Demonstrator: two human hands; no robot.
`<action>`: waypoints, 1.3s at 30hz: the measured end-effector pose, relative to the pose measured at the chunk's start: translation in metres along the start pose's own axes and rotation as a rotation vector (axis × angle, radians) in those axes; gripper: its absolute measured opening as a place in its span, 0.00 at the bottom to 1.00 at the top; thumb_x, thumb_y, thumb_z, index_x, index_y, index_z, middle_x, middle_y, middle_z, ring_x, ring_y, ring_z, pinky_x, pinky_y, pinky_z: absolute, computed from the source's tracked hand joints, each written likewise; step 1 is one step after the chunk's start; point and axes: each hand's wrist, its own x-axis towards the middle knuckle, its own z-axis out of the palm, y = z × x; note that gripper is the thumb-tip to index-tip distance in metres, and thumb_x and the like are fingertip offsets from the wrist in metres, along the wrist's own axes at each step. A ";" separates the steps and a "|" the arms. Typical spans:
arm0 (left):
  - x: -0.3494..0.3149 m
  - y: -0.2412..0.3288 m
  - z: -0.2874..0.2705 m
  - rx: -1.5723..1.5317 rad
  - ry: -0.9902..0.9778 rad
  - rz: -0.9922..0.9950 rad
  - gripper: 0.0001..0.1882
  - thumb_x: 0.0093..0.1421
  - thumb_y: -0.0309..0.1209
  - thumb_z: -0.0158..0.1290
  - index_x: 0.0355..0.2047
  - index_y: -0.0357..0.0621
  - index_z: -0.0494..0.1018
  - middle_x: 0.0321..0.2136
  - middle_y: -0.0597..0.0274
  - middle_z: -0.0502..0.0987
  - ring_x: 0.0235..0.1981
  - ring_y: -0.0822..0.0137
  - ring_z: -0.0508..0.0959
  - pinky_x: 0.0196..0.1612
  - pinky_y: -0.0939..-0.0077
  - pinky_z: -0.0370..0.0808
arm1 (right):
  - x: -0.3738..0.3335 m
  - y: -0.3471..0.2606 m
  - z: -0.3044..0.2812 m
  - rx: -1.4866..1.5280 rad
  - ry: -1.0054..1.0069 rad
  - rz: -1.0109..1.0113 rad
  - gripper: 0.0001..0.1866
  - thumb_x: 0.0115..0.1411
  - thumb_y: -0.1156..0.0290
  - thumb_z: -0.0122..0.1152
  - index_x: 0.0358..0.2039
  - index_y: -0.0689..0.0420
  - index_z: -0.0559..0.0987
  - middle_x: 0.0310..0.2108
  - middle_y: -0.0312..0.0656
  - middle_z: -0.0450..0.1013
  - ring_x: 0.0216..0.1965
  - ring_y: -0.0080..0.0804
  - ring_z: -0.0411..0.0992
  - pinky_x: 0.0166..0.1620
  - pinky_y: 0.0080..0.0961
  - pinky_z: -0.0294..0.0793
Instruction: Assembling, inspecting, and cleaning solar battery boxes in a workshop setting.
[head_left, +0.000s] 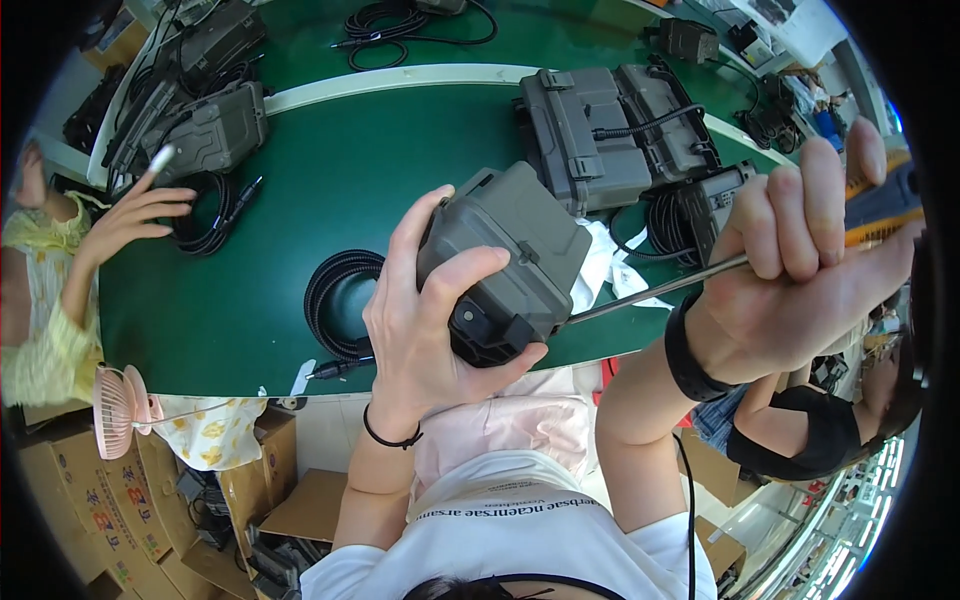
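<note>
assembly workshop | green conveyor belt point(330, 170) | rows of grey housings point(590, 140) | cardboard boxes point(90, 500)

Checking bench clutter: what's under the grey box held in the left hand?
Below the grey box: left hand, green table, coiled black cable, white paper. The table directly beneath is covered.

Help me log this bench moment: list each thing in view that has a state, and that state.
left hand: gripping the grey case, lifted off the table
grey case: closed, tilted
right hand: fisted around the screwdriver
screwdriver: tip against the case's side
black cable: coiled on the green table
pink fan: blades hidden
</note>
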 end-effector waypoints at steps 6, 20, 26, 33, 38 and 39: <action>0.002 0.003 -0.002 0.022 -0.001 0.003 0.37 0.33 0.44 0.71 0.48 0.60 0.72 0.58 0.41 0.67 0.47 0.43 0.78 0.41 0.61 0.78 | -0.001 0.008 0.019 0.099 0.023 -0.147 0.22 0.69 0.44 0.45 0.42 0.53 0.66 0.15 0.25 0.54 0.10 0.10 0.45 0.13 0.10 0.45; -0.003 0.012 -0.005 0.115 -0.026 -0.038 0.32 0.45 0.47 0.67 0.50 0.56 0.70 0.60 0.46 0.67 0.48 0.43 0.78 0.43 0.59 0.78 | -0.059 0.003 0.011 0.167 0.611 -0.402 0.31 0.62 0.28 0.42 0.39 0.47 0.66 0.13 0.25 0.51 0.12 0.14 0.42 0.16 0.15 0.38; -0.002 0.003 -0.007 0.084 -0.036 -0.059 0.32 0.48 0.50 0.64 0.52 0.57 0.69 0.59 0.43 0.66 0.48 0.42 0.77 0.47 0.60 0.77 | -0.107 -0.020 -0.018 0.210 0.647 -0.631 0.28 0.66 0.34 0.41 0.42 0.48 0.65 0.15 0.27 0.54 0.11 0.11 0.44 0.14 0.12 0.41; -0.001 -0.006 -0.014 -0.093 -0.024 -0.105 0.31 0.52 0.49 0.61 0.53 0.49 0.68 0.55 0.45 0.69 0.54 0.48 0.73 0.57 0.63 0.69 | -0.133 0.001 -0.041 0.243 0.720 -0.506 0.25 0.68 0.37 0.42 0.41 0.49 0.65 0.15 0.28 0.53 0.10 0.12 0.44 0.14 0.13 0.41; 0.003 -0.022 -0.026 -0.241 0.005 -0.169 0.31 0.56 0.50 0.59 0.54 0.47 0.66 0.50 0.52 0.70 0.50 0.58 0.71 0.57 0.66 0.66 | -0.149 0.033 -0.064 0.342 0.722 -0.407 0.23 0.69 0.40 0.45 0.40 0.49 0.65 0.16 0.29 0.52 0.11 0.13 0.43 0.14 0.14 0.40; 0.008 -0.015 -0.029 -0.289 -0.006 -0.215 0.31 0.57 0.52 0.57 0.54 0.46 0.66 0.49 0.53 0.70 0.50 0.59 0.71 0.56 0.67 0.65 | -0.153 0.032 -0.067 0.352 0.752 -0.407 0.23 0.69 0.41 0.44 0.41 0.50 0.65 0.16 0.29 0.52 0.11 0.13 0.43 0.14 0.14 0.40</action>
